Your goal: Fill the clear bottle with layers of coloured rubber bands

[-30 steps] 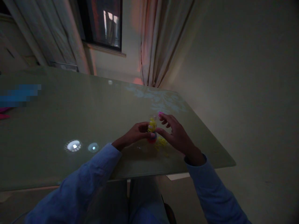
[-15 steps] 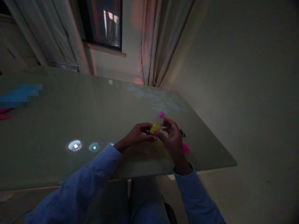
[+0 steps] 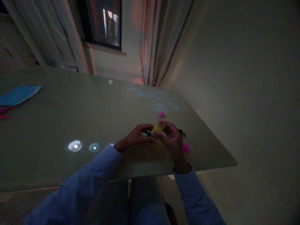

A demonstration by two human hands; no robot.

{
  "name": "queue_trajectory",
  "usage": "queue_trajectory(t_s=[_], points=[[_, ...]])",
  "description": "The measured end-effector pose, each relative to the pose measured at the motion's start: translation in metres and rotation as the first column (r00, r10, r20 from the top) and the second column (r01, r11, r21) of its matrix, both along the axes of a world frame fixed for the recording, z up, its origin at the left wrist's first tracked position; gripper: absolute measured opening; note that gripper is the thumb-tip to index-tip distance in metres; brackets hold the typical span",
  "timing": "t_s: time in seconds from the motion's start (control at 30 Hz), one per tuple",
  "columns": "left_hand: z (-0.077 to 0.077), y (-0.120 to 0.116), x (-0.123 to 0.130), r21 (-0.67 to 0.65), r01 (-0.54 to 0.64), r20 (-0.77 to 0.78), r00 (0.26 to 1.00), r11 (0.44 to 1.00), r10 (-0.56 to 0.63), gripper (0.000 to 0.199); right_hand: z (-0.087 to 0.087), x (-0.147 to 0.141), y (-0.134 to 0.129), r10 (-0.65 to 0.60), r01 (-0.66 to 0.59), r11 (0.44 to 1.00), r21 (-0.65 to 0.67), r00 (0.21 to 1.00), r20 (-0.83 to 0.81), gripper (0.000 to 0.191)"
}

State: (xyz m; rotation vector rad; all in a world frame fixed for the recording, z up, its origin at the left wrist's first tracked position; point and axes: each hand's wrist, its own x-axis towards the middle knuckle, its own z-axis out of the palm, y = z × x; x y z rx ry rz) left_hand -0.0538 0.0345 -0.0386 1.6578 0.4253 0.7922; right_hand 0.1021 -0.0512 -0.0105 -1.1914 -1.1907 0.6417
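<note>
Between my hands is a small clear plastic bottle [image 3: 159, 127], tilted, with yellow strand-like pieces inside and a dark blue part at its lower end. My left hand [image 3: 140, 134] grips it around that lower end, thumb below. My right hand [image 3: 172, 137] holds the upper part between thumb and fingers, partly covering the neck. Just beyond the bottle, a pink cap [image 3: 161, 114] shows apart from it on the table. Loose yellow pieces [image 3: 161, 148] lie on the tabletop under my hands.
A pink bundle [image 3: 186, 147] and some small black pieces [image 3: 182, 133] lie right of my right hand. A blue face mask [image 3: 20, 94] and pink items [image 3: 4, 110] are at the far left of the glossy table [image 3: 93, 106]. A wall [image 3: 234, 78] borders the right side.
The bottle has tipped and dropped slightly toward me, so its neck no longer lines up with the pink cap. Both hands keep their hold, nearly in place.
</note>
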Motion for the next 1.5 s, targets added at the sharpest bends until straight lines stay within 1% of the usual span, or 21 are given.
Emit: queue_trajectory(t_s=[0.1, 0.17, 0.23, 0.33, 0.4, 0.47, 0.53, 0.6, 0.77, 0.9, 1.07, 1.17, 1.27, 1.4, 1.5], points=[[-0.002, 0.001, 0.001, 0.002, -0.033, -0.004, 0.999, 0.999, 0.033, 0.056, 0.001, 0.009, -0.005, -0.060, 0.060, 0.998, 0.026, 0.998, -0.019, 0.046], [-0.004, 0.003, 0.000, 0.004, -0.073, -0.018, 0.997, 0.997, 0.073, 0.053, 0.001, 0.018, -0.010, -0.108, 0.109, 0.993, 0.036, 0.994, -0.027, 0.047], [-0.008, 0.004, 0.000, 0.049, -0.095, -0.046, 0.994, 0.994, 0.097, 0.048, 0.000, 0.029, -0.015, -0.172, 0.173, 0.983, 0.052, 0.984, -0.036, 0.048], [-0.014, 0.004, -0.001, 0.222, -0.067, -0.145, 0.984, 0.973, 0.101, 0.045, -0.003, 0.045, -0.017, -0.281, 0.285, 0.956, 0.066, 0.958, -0.055, 0.049], [-0.018, 0.003, 0.001, 0.364, -0.006, -0.227, 0.969, 0.932, 0.094, 0.050, -0.005, 0.054, -0.013, -0.335, 0.340, 0.937, 0.080, 0.940, -0.067, 0.050], [-0.022, 0.002, 0.004, 0.474, 0.078, -0.302, 0.950, 0.877, 0.078, 0.055, -0.007, 0.061, -0.007, -0.360, 0.366, 0.925, 0.105, 0.930, -0.069, 0.049], [-0.025, 0.003, 0.009, 0.533, 0.150, -0.359, 0.931, 0.833, 0.062, 0.058, -0.009, 0.065, 0.000, -0.361, 0.366, 0.923, 0.122, 0.931, -0.059, 0.047], [-0.027, 0.004, 0.013, 0.547, 0.185, -0.401, 0.914, 0.816, 0.061, 0.060, -0.010, 0.066, 0.008, -0.349, 0.352, 0.927, 0.132, 0.936, -0.045, 0.046], [-0.027, 0.007, 0.019, 0.551, 0.162, -0.442, 0.889, 0.818, 0.122, 0.064, -0.017, 0.063, 0.023, -0.294, 0.296, 0.941, 0.163, 0.955, -0.041, 0.047], [-0.026, 0.006, 0.025, 0.572, 0.155, -0.470, 0.867, 0.805, 0.167, 0.064, -0.022, 0.061, 0.032, -0.312, 0.308, 0.926, 0.218, 0.950, -0.017, 0.047], [-0.028, 0.007, 0.030, 0.619, 0.187, -0.486, 0.854, 0.763, 0.185, 0.047, -0.026, 0.060, 0.032, -0.311, 0.298, 0.917, 0.267, 0.951, 0.005, 0.046], [-0.030, 0.009, 0.030, 0.651, 0.192, -0.465, 0.865, 0.734, 0.186, 0.040, -0.029, 0.059, 0.030, -0.338, 0.307, 0.916, 0.257, 0.938, 0.083, 0.047], [-0.031, 0.010, 0.031, 0.669, 0.196, -0.459, 0.868, 0.717, 0.191, 0.030, -0.032, 0.059, 0.030, -0.351, 0.305, 0.912, 0.276, 0.926, 0.137, 0.046], [-0.030, 0.009, 0.033, 0.688, 0.219, -0.485, 0.848, 0.692, 0.214, 0.017, -0.035, 0.061, 0.033, -0.358, 0.316, 0.904, 0.289, 0.928, 0.106, 0.046], [-0.029, 0.007, 0.035, 0.705, 0.213, -0.478, 0.847, 0.676, 0.232, 0.016, -0.036, 0.061, 0.034, -0.344, 0.306, 0.909, 0.283, 0.934, 0.096, 0.046]])
